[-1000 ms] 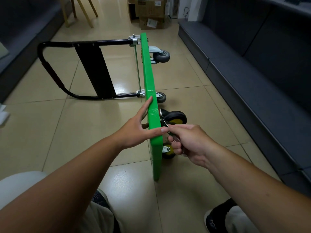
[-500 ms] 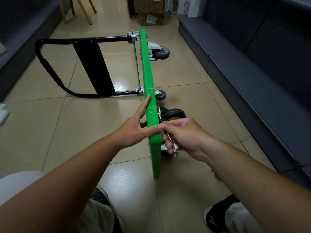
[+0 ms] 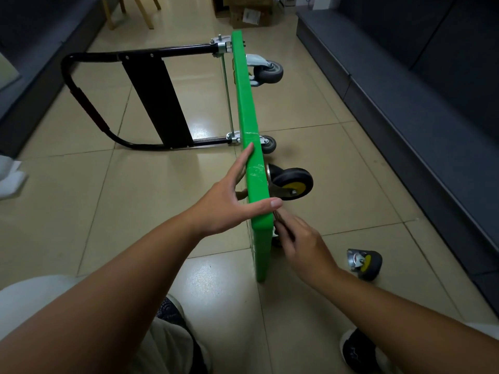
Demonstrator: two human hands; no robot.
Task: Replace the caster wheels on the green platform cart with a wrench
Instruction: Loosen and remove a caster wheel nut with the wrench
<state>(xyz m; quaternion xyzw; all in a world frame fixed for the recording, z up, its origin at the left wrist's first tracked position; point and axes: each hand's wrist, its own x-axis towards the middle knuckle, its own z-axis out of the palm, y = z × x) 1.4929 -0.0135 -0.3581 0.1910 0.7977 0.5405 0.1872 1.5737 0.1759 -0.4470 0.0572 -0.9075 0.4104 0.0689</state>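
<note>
3 casters show plainly on the underside of the green platform cart [image 3: 249, 125], which stands on its long edge on the tiled floor [image 3: 135, 198] with its underside facing right. They are a grey caster [image 3: 270, 72] at the far end, a smaller grey caster [image 3: 269, 144] at mid-length, and a black caster with a yellow hub [image 3: 294, 182] nearer me. The black handle [image 3: 81, 103] is folded out to the left and lies on the tiles.

From my feed, the left hand [image 3: 224, 209] rests on the upper edge of the deck. Its thumb [image 3: 259, 206] lies straight across the edge, its index finger [image 3: 244, 160] stretches along it, and the other fingers sit behind the deck.

The right hand [image 3: 302, 244] is at the underside by the near corner and is blurred. I see a sliver of metal at its fingertips, but I cannot tell whether it grips anything.

1 loose caster [image 3: 364, 263] lies on the floor right of that hand, apart from the cart.
</note>
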